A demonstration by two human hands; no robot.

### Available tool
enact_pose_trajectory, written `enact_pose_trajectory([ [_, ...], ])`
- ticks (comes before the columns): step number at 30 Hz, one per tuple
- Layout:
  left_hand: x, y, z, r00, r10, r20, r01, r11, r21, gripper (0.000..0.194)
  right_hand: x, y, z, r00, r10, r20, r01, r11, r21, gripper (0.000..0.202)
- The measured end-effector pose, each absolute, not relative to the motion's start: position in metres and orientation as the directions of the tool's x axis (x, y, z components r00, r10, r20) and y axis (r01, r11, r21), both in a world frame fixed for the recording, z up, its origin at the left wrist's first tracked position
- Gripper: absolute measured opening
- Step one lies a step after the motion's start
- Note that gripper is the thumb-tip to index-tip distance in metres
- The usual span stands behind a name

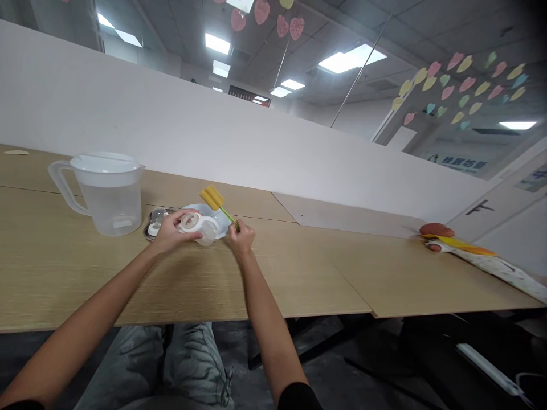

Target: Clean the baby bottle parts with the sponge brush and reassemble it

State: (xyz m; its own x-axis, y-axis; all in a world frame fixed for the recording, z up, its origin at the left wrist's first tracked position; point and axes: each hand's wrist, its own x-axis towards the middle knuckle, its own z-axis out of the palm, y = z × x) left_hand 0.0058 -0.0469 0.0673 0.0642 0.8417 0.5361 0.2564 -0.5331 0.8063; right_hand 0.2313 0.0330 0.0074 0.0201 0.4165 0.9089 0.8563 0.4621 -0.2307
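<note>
My left hand (171, 232) is closed around a clear baby bottle (208, 232), which is tipped on its side with its white-rimmed mouth facing left toward me. In my right hand (242, 235) is the green handle of a sponge bottle brush (212, 197). Its yellow sponge head points up and left, above the bottle and apart from it. Behind and below both hands sits a pale bowl (225, 223), partly hidden by the bottle. Beside my left hand, a clear dome cap with a white ring (158, 218) rests on a small metal dish, partly covered by the hand.
A lidded translucent pitcher (111, 199) stands on the wooden table (299, 273) at left, its handle facing left. Along the back runs a white partition (239, 145). Reddish items and a yellow-and-white cloth bundle (465, 247) lie at the far right end.
</note>
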Motion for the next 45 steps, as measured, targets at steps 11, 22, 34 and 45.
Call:
enact_pose_trajectory([
  [11, -0.019, -0.036, 0.06, -0.311, 0.564, 0.765, 0.701, -0.407, 0.585, 0.055, 0.213, 0.019, 0.017, -0.201, 0.25, 0.947, 0.739, 0.673, -0.021, 0.027],
  [22, -0.047, -0.032, 0.059, 0.028, 0.459, 0.888, 0.858, -0.467, 0.214, 0.049, 0.207, 0.015, 0.023, -0.349, 0.131, 0.928, 0.791, 0.573, 0.217, 0.024],
  [34, -0.046, -0.034, 0.065, 0.132, 0.396, 0.909, 0.856, -0.508, 0.097, 0.043, 0.186, 0.001, 0.029, -0.282, 0.109, 0.953, 0.863, 0.464, 0.203, 0.023],
  [45, -0.019, -0.038, 0.061, 0.251, 0.394, 0.884, 0.821, -0.57, 0.021, 0.035, 0.157, -0.011, 0.021, -0.402, 0.153, 0.903, 0.767, 0.595, 0.241, 0.018],
])
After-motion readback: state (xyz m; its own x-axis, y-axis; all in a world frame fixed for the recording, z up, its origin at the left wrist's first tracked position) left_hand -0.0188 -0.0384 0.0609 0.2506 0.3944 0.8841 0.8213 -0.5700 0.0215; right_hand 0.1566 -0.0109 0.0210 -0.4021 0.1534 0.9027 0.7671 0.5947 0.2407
